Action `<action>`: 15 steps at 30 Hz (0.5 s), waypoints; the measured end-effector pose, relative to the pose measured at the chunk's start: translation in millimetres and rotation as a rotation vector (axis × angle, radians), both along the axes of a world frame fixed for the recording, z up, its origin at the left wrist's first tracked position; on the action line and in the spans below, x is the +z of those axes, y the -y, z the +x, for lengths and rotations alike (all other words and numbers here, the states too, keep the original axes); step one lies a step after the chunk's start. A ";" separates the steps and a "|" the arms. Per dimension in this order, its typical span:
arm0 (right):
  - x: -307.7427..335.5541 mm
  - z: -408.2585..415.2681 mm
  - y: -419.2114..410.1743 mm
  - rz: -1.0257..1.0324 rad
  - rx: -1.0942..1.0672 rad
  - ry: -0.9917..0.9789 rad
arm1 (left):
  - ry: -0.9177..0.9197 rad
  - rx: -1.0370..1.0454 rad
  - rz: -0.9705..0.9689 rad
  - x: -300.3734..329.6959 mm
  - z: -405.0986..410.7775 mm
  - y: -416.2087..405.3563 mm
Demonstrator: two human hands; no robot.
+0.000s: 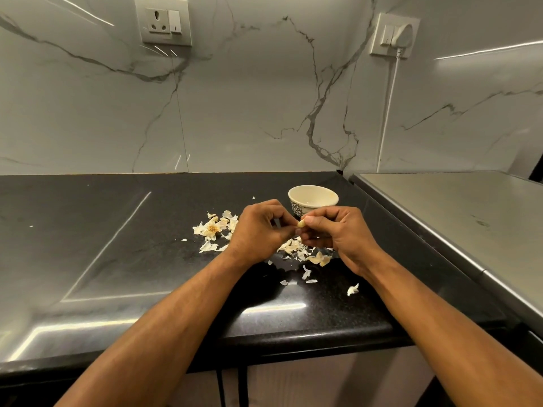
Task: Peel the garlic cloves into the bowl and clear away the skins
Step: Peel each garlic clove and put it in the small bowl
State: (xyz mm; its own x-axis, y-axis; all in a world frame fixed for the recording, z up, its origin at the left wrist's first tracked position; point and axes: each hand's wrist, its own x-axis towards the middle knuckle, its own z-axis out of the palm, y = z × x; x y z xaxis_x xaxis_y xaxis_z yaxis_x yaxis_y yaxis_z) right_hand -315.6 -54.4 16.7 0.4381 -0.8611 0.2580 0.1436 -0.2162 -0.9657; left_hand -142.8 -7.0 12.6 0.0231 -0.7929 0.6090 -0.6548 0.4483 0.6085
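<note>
Garlic clove (301, 224) pinched above skins (305, 254), near bowl (312, 199)

My left hand (258, 230) & right hand (338, 233) pinch a garlic clove (301, 223) above skins (305, 254), bowl (313, 201) just behind on counter (117, 245).

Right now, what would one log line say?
phase: peeling | both hands pinch garlic clove | bowl behind hands | skins scattered on countertop
</note>
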 end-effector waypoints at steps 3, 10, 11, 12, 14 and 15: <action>0.8 0.3 0.1 0.014 0.010 -0.001 | -0.012 0.006 -0.010 -0.1 -0.7 -0.1; 4.1 -5.2 6.9 -0.062 -0.153 0.074 | -0.018 0.043 0.069 -3.1 3.0 5.3; 5.6 -7.1 10.0 -0.081 -0.199 0.087 | -0.001 0.054 0.101 -3.7 4.6 6.7; 7.9 -8.6 14.0 -0.109 -0.249 0.083 | 0.032 0.065 0.130 -3.6 5.6 8.2; 13.6 -10.1 23.2 -0.229 -0.349 0.002 | 0.100 0.087 0.165 -2.8 5.8 9.3; 16.7 -10.2 29.3 -0.337 -0.398 -0.087 | 0.124 0.095 0.171 -2.0 5.7 9.6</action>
